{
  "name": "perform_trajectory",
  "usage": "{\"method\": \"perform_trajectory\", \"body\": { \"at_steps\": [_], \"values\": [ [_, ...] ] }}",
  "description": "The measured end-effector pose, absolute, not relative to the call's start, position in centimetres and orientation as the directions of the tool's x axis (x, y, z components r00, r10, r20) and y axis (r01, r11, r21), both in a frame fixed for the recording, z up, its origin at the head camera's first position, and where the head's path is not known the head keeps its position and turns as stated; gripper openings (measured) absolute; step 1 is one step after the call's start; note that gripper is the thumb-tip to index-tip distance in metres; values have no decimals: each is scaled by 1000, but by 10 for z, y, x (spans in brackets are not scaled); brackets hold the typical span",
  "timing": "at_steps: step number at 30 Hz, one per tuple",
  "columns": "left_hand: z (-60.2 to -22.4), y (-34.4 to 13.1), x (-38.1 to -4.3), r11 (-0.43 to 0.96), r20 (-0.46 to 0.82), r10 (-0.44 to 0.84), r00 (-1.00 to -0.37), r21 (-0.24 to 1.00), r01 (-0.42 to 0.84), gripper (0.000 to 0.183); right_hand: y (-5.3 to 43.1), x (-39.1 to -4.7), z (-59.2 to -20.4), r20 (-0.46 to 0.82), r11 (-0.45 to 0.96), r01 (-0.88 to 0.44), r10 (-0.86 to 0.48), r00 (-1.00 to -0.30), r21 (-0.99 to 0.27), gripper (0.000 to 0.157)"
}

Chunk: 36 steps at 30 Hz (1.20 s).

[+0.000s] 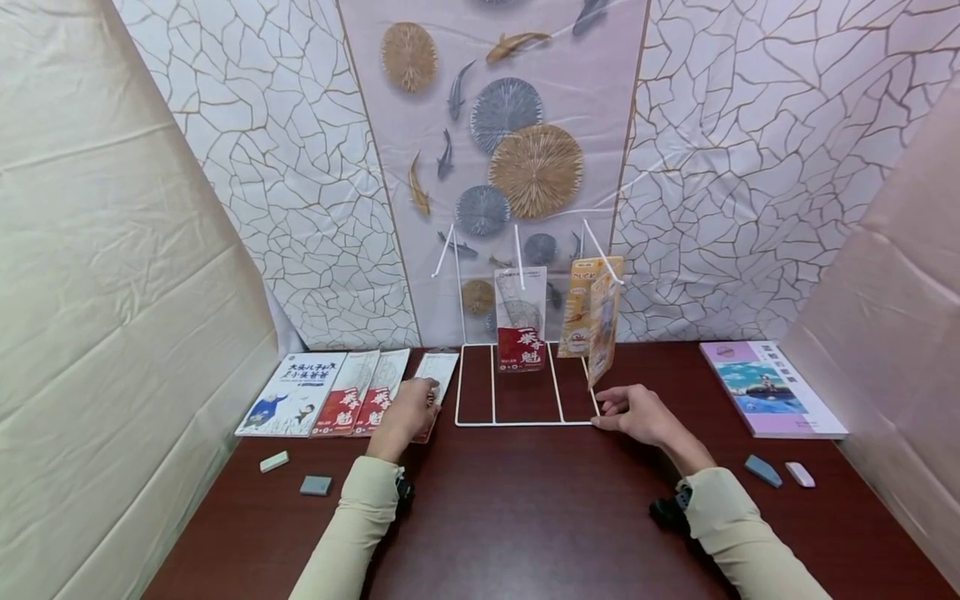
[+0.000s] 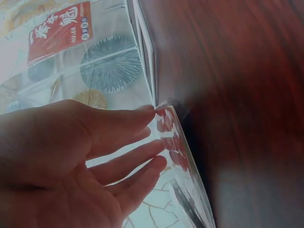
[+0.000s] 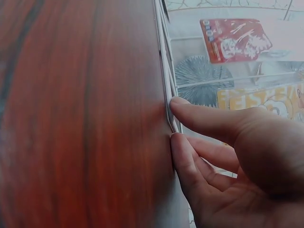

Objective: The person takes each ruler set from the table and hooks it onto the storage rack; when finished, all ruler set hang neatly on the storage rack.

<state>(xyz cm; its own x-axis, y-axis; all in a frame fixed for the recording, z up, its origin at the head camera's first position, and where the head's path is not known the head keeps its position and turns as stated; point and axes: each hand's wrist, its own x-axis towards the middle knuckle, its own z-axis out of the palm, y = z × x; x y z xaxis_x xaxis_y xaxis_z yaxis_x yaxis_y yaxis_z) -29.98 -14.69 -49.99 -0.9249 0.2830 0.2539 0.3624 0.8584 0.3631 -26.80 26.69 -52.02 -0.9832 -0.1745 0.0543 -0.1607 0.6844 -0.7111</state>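
A white wire display rack (image 1: 517, 424) with a ladder-like base stands at the back middle of the table. My right hand (image 1: 637, 414) pinches its front right corner between thumb (image 3: 202, 118) and forefinger. To the rack's left, my left hand (image 1: 407, 417) touches a red-and-white ruler pack (image 1: 441, 367) lying flat. In the left wrist view its loosely bent fingers (image 2: 142, 164) meet the pack's face, with the thumb tip near the rack's corner. Another ruler pack (image 1: 521, 317) hangs on the middle hook. Yellow packs (image 1: 580, 317) hang on the right hook.
Left of the left hand lie two overlapping ruler packs (image 1: 381, 387) and a white picture book (image 1: 288, 396). Nearer are a pale green eraser (image 1: 274, 462) and a grey one (image 1: 316, 485). At right lie a book (image 1: 772, 390), a blue-grey eraser (image 1: 763, 470) and a white eraser (image 1: 800, 474).
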Motion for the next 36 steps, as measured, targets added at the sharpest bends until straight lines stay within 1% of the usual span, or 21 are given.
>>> {"method": "perform_trajectory", "body": {
  "at_steps": [4, 8, 11, 15, 22, 29, 33, 36],
  "values": [
    [-498, -144, -298, 889, 211, 240, -948, 344, 302, 44, 267, -267, -518, 55, 682, -163, -178, -983, -713, 49],
    [-500, -142, -298, 908, 144, 169, -975, 361, 211, 57, 267, -267, -517, 62, 677, -169, -180, -982, -717, 48],
    [-501, -141, -299, 910, 132, 157, -979, 366, 195, 67, 267, -266, -517, 61, 675, -172, -186, -981, -717, 49],
    [-502, -140, -300, 911, 135, 142, -981, 369, 183, 75, 267, -266, -517, 54, 674, -167, -185, -981, -719, 48],
    [-500, -140, -296, 886, 97, 106, -990, 443, 138, 87, 266, -266, -515, 44, 684, -157, -179, -983, -713, 48],
    [-500, -139, -296, 879, 61, 40, -997, 473, 64, 98, 265, -266, -516, 40, 679, -154, -181, -983, -718, 47],
    [-501, -139, -299, 832, 62, -31, -998, 555, 8, 106, 266, -266, -517, 45, 675, -156, -179, -983, -721, 47],
    [-500, -140, -301, 783, 95, -79, -992, 622, -3, 105, 266, -266, -517, 47, 672, -155, -176, -983, -724, 46]
  ]
}}
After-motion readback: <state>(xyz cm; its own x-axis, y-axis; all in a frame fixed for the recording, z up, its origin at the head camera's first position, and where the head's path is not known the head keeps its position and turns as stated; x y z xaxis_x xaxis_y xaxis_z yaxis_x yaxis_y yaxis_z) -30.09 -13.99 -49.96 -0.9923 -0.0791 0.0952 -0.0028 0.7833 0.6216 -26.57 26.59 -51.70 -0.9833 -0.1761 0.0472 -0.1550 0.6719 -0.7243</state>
